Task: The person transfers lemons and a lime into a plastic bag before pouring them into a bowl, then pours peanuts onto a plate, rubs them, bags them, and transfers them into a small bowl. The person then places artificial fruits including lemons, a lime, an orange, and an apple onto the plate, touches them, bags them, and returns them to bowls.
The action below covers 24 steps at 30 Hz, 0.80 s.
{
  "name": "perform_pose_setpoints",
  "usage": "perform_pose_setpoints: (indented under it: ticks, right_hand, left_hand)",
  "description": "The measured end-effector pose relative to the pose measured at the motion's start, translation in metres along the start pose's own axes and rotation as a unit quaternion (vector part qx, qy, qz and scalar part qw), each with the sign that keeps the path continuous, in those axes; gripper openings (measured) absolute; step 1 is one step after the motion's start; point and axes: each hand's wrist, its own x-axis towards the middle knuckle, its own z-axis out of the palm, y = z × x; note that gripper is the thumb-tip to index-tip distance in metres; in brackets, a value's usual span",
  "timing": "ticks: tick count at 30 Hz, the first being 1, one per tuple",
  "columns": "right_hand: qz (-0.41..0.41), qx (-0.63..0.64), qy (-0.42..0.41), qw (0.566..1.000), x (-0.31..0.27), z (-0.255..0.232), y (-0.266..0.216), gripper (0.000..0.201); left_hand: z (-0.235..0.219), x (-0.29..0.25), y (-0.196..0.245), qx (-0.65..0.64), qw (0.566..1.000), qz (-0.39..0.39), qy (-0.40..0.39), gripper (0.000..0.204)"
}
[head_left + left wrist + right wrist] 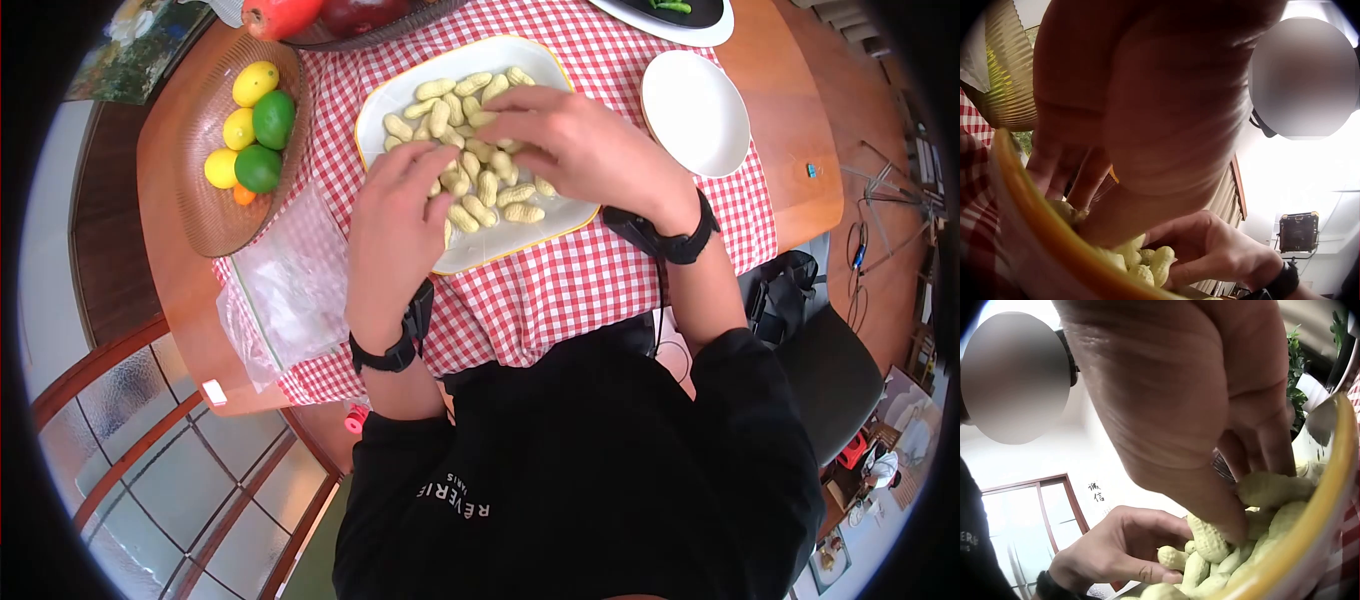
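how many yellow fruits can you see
3 in the head view's left bowl: the top yellow fruit, the middle one left of the upper green fruit, the lower one left of the lower green fruit. Others may be hidden.

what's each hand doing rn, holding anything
Left hand: at the peanuts; whether gripping any cannot be told.
Right hand: also at the peanuts; likewise cannot be told.

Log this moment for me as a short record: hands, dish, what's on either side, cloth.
Left hand: fingers among the peanuts, thumb spread
Right hand: fingers among the peanuts, opposite the left
Dish: white, yellow rim, holding peanuts in shells
Left of dish: ribbed bowl with yellow, green and orange fruit; clear plastic bag
Right of dish: white bowl
Cloth: red-and-white check
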Motion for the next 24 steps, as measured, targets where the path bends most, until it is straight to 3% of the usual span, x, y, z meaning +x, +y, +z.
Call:
perform_pose_setpoints:
  ticks: [6, 8, 11, 14, 18, 22, 24]
  right_hand:
    - [-0.033, 0.051, 0.056, 0.997, 0.002, -0.013, 0.011, 0.042]
    - [-0.015, 0.066, 0.043, 0.997, -0.003, -0.021, 0.011, 0.046]
    - [0.010, 0.034, -0.051, 0.998, -0.010, -0.030, 0.006, 0.057]
    - [-0.028, 0.015, -0.070, 0.997, -0.015, -0.026, -0.008, 0.059]
    - [-0.018, -0.028, -0.073, 0.997, -0.010, 0.000, -0.013, 0.057]
    - [-0.041, -0.104, 0.005, 0.994, -0.005, 0.013, -0.008, 0.049]
    - [-0.057, -0.080, 0.032, 0.995, -0.003, 0.015, -0.006, 0.031]
  left_hand:
    - [-0.004, 0.003, -0.006, -0.060, 0.997, -0.002, 0.039, 0.047]
    - [-0.008, 0.001, -0.006, -0.019, 0.998, 0.032, 0.054, 0.055]
    - [-0.015, -0.003, -0.002, 0.031, 0.998, 0.034, 0.030, 0.070]
    - [-0.008, -0.009, -0.001, 0.054, 0.998, 0.017, -0.002, 0.078]
    - [0.004, -0.006, -0.002, 0.068, 0.997, 0.039, -0.017, 0.074]
    - [0.013, -0.002, -0.003, 0.048, 0.998, 0.045, -0.005, 0.059]
    - [0.013, -0.002, -0.003, 0.036, 0.998, 0.047, -0.006, 0.054]
